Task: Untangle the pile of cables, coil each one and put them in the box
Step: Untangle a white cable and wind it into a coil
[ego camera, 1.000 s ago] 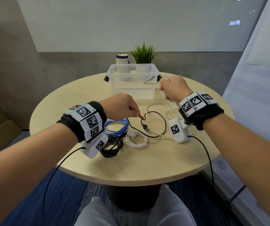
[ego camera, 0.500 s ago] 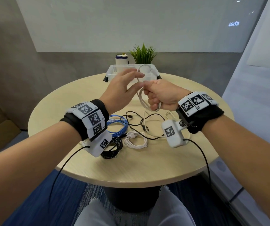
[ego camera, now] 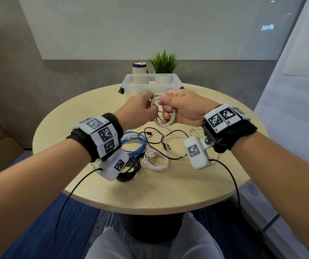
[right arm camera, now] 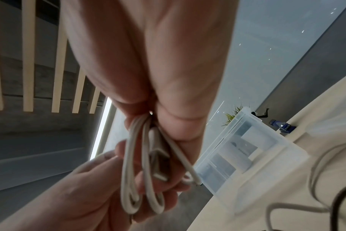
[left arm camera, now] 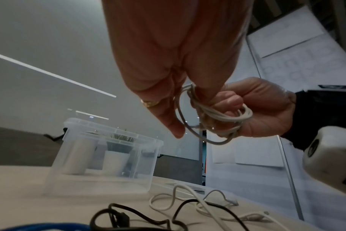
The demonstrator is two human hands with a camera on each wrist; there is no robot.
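A white cable (ego camera: 164, 122) is wound into a small coil, and both hands hold it above the table just in front of the clear plastic box (ego camera: 129, 86). My right hand (ego camera: 165, 113) grips the loops in a fist. My left hand (ego camera: 151, 106) pinches the coil's top from the left. From the coil a white tail (ego camera: 165, 139) hangs down to the table. In the left wrist view the coil (left arm camera: 225, 116) runs through the right hand's curled fingers (left arm camera: 245, 125). The right wrist view shows the loops (right arm camera: 128, 156) and a plug lying against them.
On the round table (ego camera: 150, 193) lie a blue coil (ego camera: 140, 145), a black coil (ego camera: 131, 170), a small white coil (ego camera: 156, 162) and a loose black cable (ego camera: 154, 144). A white bottle (ego camera: 139, 69) and a potted plant (ego camera: 164, 62) stand behind the box.
My left hand let go of the black cable's end and rose to the white cable. Both hands closed together and wound the white cable into tighter loops.
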